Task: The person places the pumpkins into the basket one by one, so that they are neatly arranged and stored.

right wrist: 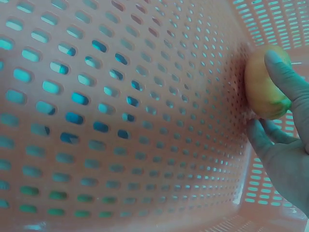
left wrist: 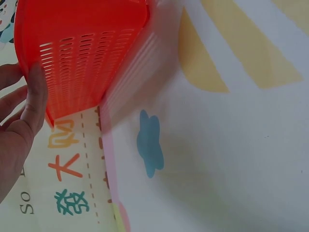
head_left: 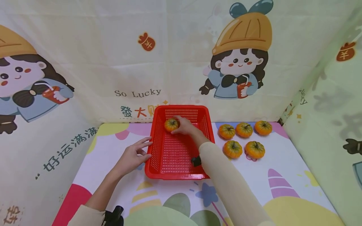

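A red plastic basket [head_left: 181, 176] with slotted walls stands at the back of the table. Inside it, near the far left corner, my right hand [head_left: 185, 126] holds a small orange pumpkin [head_left: 171, 125]. In the right wrist view the thumb lies over the pumpkin [right wrist: 263, 84], with fingers on its other side, close to the basket floor. At the left rim of the basket, my left hand [head_left: 135, 155] grips the edge. The left wrist view shows one finger against the outer wall [left wrist: 82, 63] and the others over the rim.
Several more small pumpkins [head_left: 233, 149] sit in two rows on the table, right of the basket. A printed cloth [head_left: 183, 62] hangs directly behind the basket, and more printed cloth [head_left: 325, 125] closes the right side. The table [head_left: 113, 175] carries a colourful pattern.
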`<state>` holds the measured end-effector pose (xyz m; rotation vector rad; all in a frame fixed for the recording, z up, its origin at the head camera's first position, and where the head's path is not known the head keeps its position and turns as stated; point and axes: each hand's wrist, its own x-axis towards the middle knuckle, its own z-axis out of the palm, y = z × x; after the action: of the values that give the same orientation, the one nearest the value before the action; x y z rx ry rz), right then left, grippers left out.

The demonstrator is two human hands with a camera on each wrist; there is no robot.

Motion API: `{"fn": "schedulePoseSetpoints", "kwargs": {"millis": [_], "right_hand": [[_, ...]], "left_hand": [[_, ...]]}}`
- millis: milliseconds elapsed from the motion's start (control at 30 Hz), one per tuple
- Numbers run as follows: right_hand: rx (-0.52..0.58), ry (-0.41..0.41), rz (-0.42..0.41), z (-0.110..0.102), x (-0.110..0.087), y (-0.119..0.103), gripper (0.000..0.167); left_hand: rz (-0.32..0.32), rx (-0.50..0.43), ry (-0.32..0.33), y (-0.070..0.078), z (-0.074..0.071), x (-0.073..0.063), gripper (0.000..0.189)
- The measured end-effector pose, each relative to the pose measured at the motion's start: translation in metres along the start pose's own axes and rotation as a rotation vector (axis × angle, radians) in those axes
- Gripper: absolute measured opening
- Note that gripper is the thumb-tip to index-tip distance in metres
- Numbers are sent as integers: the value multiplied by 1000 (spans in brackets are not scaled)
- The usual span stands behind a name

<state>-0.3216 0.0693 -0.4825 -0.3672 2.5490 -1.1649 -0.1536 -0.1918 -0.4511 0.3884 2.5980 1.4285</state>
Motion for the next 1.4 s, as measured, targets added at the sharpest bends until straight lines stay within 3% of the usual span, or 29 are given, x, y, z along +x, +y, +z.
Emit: {"fn": "schedulePoseSetpoints", "kwargs": {"millis": [167, 500, 700, 933, 1233, 1400], "right_hand": [[-42, 0, 31, -14, -8, -8, 88], [-126, 16, 39, -68, -27, -35, 96], [-148, -1, -17, -92, -46, -43, 94], [-217, 10, -102, -113, -69, -38, 91], [-141, 75, -135, -135, -119, -18, 89], [-106, 126, -155, -142, -148, 4, 86]], "left_hand": [[4, 14, 3, 3, 0, 0, 57], [-2, 44, -3, 7, -1, 1, 58], [6, 46, -5, 7, -1, 1, 58], [3, 49, -6, 5, 0, 0, 58], [7, 61, -3, 5, 0, 1, 57], [6, 62, 1, 7, 1, 0, 58]]}}
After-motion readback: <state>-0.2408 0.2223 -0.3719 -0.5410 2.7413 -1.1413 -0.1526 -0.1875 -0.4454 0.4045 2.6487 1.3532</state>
